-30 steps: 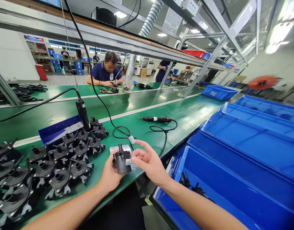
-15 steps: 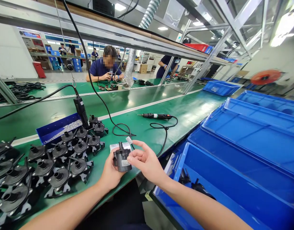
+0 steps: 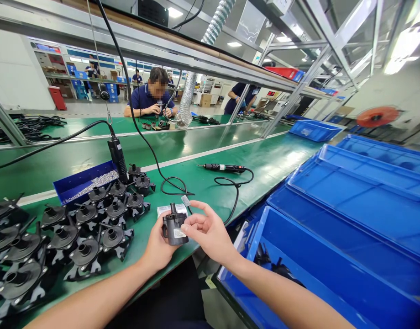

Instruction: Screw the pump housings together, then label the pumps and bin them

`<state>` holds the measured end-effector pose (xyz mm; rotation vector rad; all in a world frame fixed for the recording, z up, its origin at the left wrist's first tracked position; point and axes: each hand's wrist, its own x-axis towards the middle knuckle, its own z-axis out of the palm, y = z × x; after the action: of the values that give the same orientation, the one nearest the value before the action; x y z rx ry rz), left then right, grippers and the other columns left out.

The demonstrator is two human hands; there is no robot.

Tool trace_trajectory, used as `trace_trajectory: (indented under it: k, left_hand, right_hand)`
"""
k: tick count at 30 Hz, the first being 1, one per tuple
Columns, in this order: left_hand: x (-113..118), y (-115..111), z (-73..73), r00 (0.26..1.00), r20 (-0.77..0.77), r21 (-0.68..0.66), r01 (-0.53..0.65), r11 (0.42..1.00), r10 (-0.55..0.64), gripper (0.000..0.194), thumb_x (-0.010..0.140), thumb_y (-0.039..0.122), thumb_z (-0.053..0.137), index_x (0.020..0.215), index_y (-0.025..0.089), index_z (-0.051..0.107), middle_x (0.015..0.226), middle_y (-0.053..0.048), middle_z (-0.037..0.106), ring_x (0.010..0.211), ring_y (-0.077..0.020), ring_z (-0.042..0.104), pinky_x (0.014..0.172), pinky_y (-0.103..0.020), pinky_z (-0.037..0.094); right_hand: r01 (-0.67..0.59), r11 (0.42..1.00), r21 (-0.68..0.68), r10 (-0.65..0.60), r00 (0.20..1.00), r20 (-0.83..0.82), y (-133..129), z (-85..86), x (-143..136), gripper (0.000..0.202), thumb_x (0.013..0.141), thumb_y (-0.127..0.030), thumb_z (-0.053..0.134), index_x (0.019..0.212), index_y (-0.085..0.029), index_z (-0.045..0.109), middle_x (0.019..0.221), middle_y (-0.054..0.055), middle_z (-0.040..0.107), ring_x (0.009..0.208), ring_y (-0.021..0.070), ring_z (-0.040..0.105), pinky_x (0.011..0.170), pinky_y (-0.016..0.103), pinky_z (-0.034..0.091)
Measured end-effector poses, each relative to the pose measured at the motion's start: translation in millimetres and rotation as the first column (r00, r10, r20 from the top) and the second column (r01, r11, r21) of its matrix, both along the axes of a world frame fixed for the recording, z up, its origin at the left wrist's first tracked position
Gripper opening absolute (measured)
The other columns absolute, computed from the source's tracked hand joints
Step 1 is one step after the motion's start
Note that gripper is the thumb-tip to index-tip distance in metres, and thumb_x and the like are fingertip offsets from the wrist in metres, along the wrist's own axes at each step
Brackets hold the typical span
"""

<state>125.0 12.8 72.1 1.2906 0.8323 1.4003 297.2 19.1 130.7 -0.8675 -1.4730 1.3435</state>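
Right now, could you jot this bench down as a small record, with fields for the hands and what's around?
Left hand: holds a black housing, spout up
Right hand: thumb at the housing's white label; another label at the index fingertip
To the left: rows of black assemblies
Behind those: blue tray of small metal pieces
On the green bench: corded screwdriver lying down
To the right: blue bins

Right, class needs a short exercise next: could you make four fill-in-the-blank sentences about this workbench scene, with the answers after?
1. The black pump-like part rests in the person's ____ hand.
2. On the right hand, a small label sits at the tip of the ____ finger.
3. The electric screwdriver lies on a workbench coloured ____.
4. The large plastic bins at the right are coloured ____.

Missing words: left; index; green; blue.
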Motion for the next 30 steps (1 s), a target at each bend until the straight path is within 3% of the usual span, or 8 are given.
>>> trace_trajectory:
  k: [9, 12, 14, 16, 21, 24, 27, 30]
  left_hand:
    - [0.2, 1.0, -1.4, 1.000, -0.023, 0.003, 0.004, 1.000, -0.004, 0.085, 0.067, 0.018, 0.091, 0.139, 0.018, 0.047, 0.128, -0.007, 0.062, 0.108, -0.0138, 0.061, 0.090, -0.020, 0.054]
    - [0.0, -0.2, -0.9, 1.000, -0.011, 0.001, 0.013, 1.000, -0.012, 0.086, 0.066, 0.017, 0.092, 0.139, 0.018, 0.046, 0.126, -0.006, 0.062, 0.106, -0.0130, 0.060, 0.089, -0.019, 0.054]
    - [-0.1, -1.4, -0.4, 0.999, 0.017, 0.013, 0.034, 0.999, -0.034, 0.085, 0.067, 0.017, 0.092, 0.139, 0.018, 0.046, 0.127, -0.006, 0.062, 0.107, -0.0131, 0.061, 0.091, -0.020, 0.054]
    - [-0.2, -2.2, -0.8, 0.998, 0.042, 0.027, 0.054, 0.998, -0.055, 0.084, 0.068, 0.017, 0.092, 0.138, 0.018, 0.045, 0.128, -0.006, 0.062, 0.107, -0.0125, 0.061, 0.092, -0.020, 0.054]
    - [0.2, -4.3, -8.5, 0.997, -0.068, 0.114, 0.031, 0.993, -0.024, 0.071, 0.083, 0.025, 0.081, 0.142, 0.019, 0.043, 0.133, -0.011, 0.062, 0.109, -0.0147, 0.066, 0.097, -0.026, 0.057]
    - [1.9, -8.0, -13.4, 0.976, -0.216, 0.182, 0.024, 0.983, 0.016, 0.062, 0.088, 0.021, 0.072, 0.144, 0.022, 0.046, 0.144, -0.011, 0.058, 0.126, -0.0192, 0.064, 0.110, -0.033, 0.055]
    - [3.4, -11.0, -17.1, 0.950, -0.311, 0.169, 0.087, 0.982, -0.031, 0.079, 0.090, 0.030, 0.075, 0.157, 0.034, 0.032, 0.156, -0.008, 0.047, 0.137, -0.0211, 0.059, 0.115, -0.036, 0.055]
    - [1.9, -6.3, -23.2, 0.905, -0.422, 0.118, 0.118, 0.986, -0.058, 0.085, 0.093, 0.040, 0.073, 0.162, 0.041, 0.023, 0.160, -0.007, 0.042, 0.139, -0.0214, 0.059, 0.112, -0.038, 0.059]
  right_hand:
    - [0.056, 0.997, 0.058, -0.059, 0.997, 0.054, -7.9, 0.5, -3.8, 0.086, 0.080, -0.048, 0.084, 0.145, -0.020, 0.034, 0.090, 0.000, 0.066, 0.063, 0.0000, 0.048, 0.058, 0.010, 0.041]
    - [0.116, 0.959, 0.257, -0.162, 0.972, 0.167, -7.6, -6.3, -1.9, 0.074, 0.086, -0.045, 0.078, 0.143, -0.022, 0.036, 0.092, -0.001, 0.067, 0.061, -0.0006, 0.046, 0.055, 0.011, 0.033]
    - [0.141, 0.868, 0.475, -0.283, 0.928, 0.242, -4.0, -11.2, 2.4, 0.069, 0.090, -0.043, 0.075, 0.144, -0.024, 0.036, 0.094, -0.002, 0.066, 0.064, -0.0006, 0.048, 0.058, 0.012, 0.034]
    - [0.107, 0.817, 0.566, -0.333, 0.890, 0.313, 0.9, -13.5, 7.6, 0.067, 0.094, -0.044, 0.069, 0.148, -0.025, 0.034, 0.090, -0.003, 0.065, 0.066, 0.0001, 0.051, 0.061, 0.013, 0.036]
    - [-0.030, 0.940, 0.340, -0.170, 0.824, 0.541, -0.2, -5.0, 4.7, 0.096, 0.087, -0.051, 0.068, 0.164, -0.024, 0.016, 0.078, -0.005, 0.063, 0.058, 0.0048, 0.053, 0.059, 0.016, 0.039]
    - [-0.002, 0.952, 0.308, -0.217, 0.705, 0.675, -11.9, 7.9, -2.7, 0.113, 0.076, -0.051, 0.073, 0.168, -0.027, 0.012, 0.088, -0.002, 0.068, 0.063, 0.0093, 0.057, 0.059, 0.018, 0.036]
    - [0.013, 0.958, 0.287, -0.245, 0.558, 0.793, -19.2, 25.9, 8.1, 0.114, 0.077, -0.053, 0.070, 0.171, -0.031, 0.009, 0.096, 0.001, 0.071, 0.077, 0.0167, 0.066, 0.067, 0.021, 0.042]
    - [0.074, 0.927, 0.368, -0.375, 0.254, 0.892, -17.5, 40.6, 46.5, 0.109, 0.084, -0.058, 0.061, 0.173, -0.031, 0.003, 0.097, 0.006, 0.071, 0.093, 0.0292, 0.072, 0.083, 0.035, 0.052]
